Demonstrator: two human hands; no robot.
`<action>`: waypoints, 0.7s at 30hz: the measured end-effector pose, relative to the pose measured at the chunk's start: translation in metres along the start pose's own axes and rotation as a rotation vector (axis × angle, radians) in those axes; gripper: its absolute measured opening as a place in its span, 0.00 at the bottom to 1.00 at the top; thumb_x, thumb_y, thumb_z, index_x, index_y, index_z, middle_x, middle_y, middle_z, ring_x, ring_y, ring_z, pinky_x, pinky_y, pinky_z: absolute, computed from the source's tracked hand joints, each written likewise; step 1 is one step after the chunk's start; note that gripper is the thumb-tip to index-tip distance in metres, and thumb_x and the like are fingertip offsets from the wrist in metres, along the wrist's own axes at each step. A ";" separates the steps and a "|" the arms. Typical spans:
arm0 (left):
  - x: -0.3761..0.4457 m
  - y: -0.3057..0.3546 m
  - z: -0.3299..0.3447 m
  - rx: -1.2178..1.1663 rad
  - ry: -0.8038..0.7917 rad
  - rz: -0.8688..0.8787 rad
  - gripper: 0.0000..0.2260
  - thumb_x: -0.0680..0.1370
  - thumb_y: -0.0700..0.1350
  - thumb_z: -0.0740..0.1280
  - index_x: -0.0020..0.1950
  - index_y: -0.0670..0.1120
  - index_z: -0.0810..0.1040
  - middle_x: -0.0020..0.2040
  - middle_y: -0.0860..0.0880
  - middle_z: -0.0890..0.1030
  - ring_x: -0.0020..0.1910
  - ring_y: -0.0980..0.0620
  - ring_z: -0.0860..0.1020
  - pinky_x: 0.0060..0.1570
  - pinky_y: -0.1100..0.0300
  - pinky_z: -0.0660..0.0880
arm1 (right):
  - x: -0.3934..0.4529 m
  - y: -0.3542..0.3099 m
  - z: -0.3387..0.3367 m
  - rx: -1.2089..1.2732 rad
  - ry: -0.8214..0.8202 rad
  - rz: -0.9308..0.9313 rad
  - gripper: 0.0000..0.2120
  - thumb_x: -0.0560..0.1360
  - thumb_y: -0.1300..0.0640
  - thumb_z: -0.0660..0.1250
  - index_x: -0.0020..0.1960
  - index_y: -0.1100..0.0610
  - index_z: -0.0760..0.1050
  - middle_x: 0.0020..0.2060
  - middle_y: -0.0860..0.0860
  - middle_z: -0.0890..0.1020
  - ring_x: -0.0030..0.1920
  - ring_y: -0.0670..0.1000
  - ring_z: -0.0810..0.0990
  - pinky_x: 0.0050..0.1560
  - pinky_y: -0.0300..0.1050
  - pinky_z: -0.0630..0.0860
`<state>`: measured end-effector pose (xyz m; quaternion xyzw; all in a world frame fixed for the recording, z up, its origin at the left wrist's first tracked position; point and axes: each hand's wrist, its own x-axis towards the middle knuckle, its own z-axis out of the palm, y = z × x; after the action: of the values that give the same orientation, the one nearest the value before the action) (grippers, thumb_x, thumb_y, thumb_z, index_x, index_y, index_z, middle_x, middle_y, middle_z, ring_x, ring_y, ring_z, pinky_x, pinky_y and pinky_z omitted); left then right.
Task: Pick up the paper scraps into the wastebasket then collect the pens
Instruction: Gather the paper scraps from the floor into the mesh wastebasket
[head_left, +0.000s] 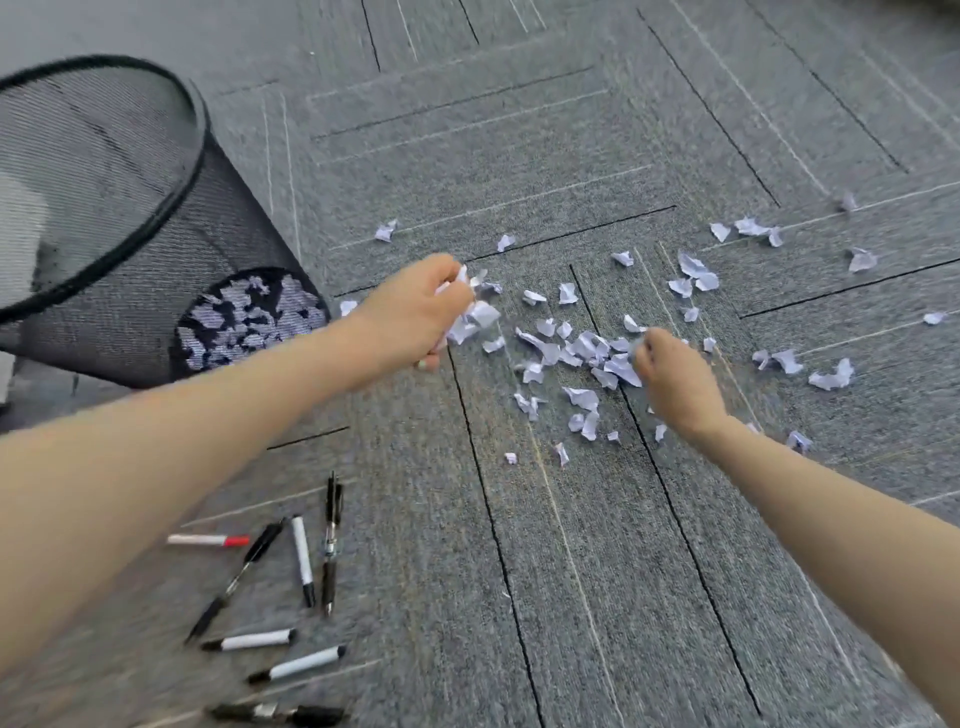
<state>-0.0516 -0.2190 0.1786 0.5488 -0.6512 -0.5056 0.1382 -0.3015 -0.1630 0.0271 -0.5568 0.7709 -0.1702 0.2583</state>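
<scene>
Several white paper scraps (582, 348) lie scattered over the grey carpet, thickest in the middle. My left hand (410, 312) is closed around a bunch of scraps just left of the pile. My right hand (675, 379) rests on the pile's right side, fingers pinched on scraps. A black mesh wastebasket (156, 218) stands at the left, with scraps showing through its bottom. Several pens and markers (291, 571) lie on the carpet at the lower left, under my left forearm.
Grey carpet tiles (623, 571) with dark and light lines cover the floor. More loose scraps (831, 376) lie out to the right and far right. A pale object (15, 244) is seen through the basket mesh at the left edge.
</scene>
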 end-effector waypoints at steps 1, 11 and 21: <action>-0.005 0.007 -0.018 -0.014 0.020 0.023 0.12 0.80 0.40 0.54 0.37 0.47 0.62 0.29 0.50 0.61 0.20 0.58 0.61 0.19 0.66 0.62 | -0.002 -0.027 0.000 0.087 0.001 -0.044 0.15 0.79 0.59 0.54 0.34 0.55 0.63 0.29 0.50 0.70 0.27 0.46 0.66 0.28 0.35 0.64; -0.060 0.012 -0.201 -0.158 0.379 0.038 0.12 0.79 0.39 0.53 0.36 0.47 0.63 0.34 0.45 0.66 0.22 0.56 0.61 0.18 0.67 0.60 | -0.015 -0.354 -0.036 0.641 -0.049 -0.573 0.16 0.78 0.59 0.56 0.32 0.54 0.58 0.24 0.46 0.62 0.23 0.43 0.58 0.23 0.36 0.56; -0.073 -0.058 -0.272 -0.031 0.459 -0.360 0.02 0.81 0.39 0.56 0.51 0.42 0.66 0.40 0.45 0.70 0.32 0.52 0.71 0.26 0.59 0.76 | 0.003 -0.472 0.011 -0.091 -0.219 -0.772 0.07 0.77 0.55 0.56 0.46 0.59 0.65 0.35 0.50 0.71 0.33 0.50 0.69 0.30 0.41 0.65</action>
<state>0.2079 -0.2878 0.2813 0.7534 -0.4871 -0.3946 0.1985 0.0681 -0.3181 0.2768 -0.8311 0.4798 -0.1602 0.2311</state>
